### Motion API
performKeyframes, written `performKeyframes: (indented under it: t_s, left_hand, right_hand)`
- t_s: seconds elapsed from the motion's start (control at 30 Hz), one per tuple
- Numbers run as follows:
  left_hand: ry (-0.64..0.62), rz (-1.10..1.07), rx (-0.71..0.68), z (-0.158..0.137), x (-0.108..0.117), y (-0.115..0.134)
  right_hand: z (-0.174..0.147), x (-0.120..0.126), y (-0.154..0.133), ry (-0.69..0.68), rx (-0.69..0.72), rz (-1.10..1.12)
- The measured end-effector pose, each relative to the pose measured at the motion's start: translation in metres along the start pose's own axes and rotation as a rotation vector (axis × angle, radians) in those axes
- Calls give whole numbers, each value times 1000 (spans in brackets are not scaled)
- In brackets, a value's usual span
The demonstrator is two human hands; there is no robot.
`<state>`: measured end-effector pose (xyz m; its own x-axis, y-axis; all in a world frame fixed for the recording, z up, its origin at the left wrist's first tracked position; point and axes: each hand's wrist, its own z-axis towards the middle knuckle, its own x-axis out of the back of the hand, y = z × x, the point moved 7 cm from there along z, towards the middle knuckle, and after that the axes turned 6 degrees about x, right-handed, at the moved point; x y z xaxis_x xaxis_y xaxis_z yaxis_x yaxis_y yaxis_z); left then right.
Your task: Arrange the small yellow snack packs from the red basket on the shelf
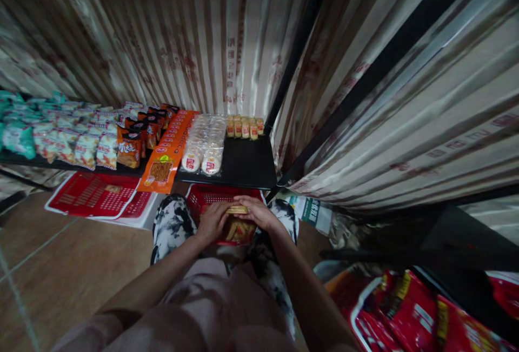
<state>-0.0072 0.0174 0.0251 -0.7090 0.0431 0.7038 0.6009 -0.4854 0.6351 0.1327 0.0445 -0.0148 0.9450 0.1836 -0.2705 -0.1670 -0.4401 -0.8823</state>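
My left hand (211,222) and my right hand (261,212) meet over a red plastic basket (208,190) between my knees. Between them they grip a small yellowish snack packet (238,210) by its two ends, fingers closed round it. More yellowish packets with red print (240,231) lie in the basket below. Just beyond, on a black shelf (247,163), small yellow packets with red labels (243,127) stand in rows at the right end.
Left along the shelf are clear-wrapped round white crackers (201,160), an orange strip of packets (162,165), orange-black bags (130,146) and white-green bags (20,138). A red basket (89,192) sits lower left. Red bags (413,303) fill the lower right; black posts (300,44) stand before striped curtains.
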Motion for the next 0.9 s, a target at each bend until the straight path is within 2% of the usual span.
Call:
performKeyframes:
  t_s: [0.1, 0.2, 0.37, 0.53, 0.73, 0.9]
  left_hand:
    - [-14, -19, 27, 0, -3, -3]
    - [-17, -47, 84, 1, -6, -7]
    - [-32, -157, 263, 3, -7, -14]
    - [-80, -269, 410, 10, -5, -17]
    - [-97, -352, 454, 17, -3, -20]
    - [-67, -403, 533, 20, -4, -28]
  right_hand:
    - [0, -1, -3, -22, 9, -20]
    - [1, 0, -4, 16, 7, -23]
    - [4, 5, -3, 139, -10, 17]
    - [4, 2, -5, 127, -24, 37]
    - [3, -1, -9, 91, 44, 55]
    - [6, 4, -10, 150, 55, 52]
